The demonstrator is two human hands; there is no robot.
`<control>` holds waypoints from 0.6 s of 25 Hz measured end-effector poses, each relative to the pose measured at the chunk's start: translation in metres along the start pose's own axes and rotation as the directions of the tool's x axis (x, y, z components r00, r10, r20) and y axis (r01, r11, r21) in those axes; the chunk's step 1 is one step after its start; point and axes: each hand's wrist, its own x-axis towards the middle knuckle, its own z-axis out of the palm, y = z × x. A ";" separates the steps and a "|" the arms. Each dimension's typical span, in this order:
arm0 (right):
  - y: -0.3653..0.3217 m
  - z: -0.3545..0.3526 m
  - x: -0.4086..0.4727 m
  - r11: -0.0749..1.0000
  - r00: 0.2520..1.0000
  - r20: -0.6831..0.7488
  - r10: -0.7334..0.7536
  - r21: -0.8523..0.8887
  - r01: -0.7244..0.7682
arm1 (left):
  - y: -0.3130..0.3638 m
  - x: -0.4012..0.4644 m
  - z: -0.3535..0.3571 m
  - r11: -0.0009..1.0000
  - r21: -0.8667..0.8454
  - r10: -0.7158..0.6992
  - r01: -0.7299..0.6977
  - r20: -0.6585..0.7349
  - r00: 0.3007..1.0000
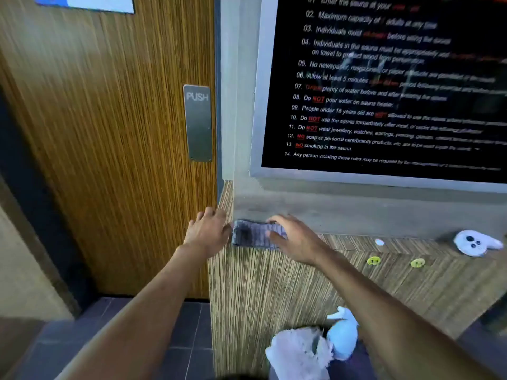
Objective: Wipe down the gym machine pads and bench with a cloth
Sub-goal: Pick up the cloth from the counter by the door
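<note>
Just below centre frame, both bare arms reach forward. The right hand lies spread, fingers unclenched, on a grey folded cloth at the left end of a wood ledge. The left hand, fingers loose, touches the cloth's left edge beside the door. Bare ledge runs rightward toward a white controller.

Both forearms were seen bare to the frame's edge; no sleeve was worn. The left hand and right hand were ungloved.
</note>
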 end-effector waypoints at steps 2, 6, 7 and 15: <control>0.013 0.013 0.008 0.990 0.996 0.066 -0.063 -0.121 0.071 | -0.007 0.000 0.019 1.000 0.007 0.000 0.000 -0.008 1.000; 0.041 0.037 0.033 0.898 0.932 0.269 -0.243 -0.301 0.321 | -0.026 0.007 0.067 1.000 -0.016 0.009 -0.010 -0.049 0.999; 0.047 0.041 0.042 0.857 0.903 0.297 -0.310 -0.323 0.401 | -0.031 0.011 0.074 1.000 -0.012 0.003 -0.004 -0.072 0.997; 0.070 0.056 0.108 0.542 0.646 0.432 -0.630 -0.352 0.764 | -0.049 0.024 0.098 0.998 0.067 0.013 -0.004 -0.137 0.990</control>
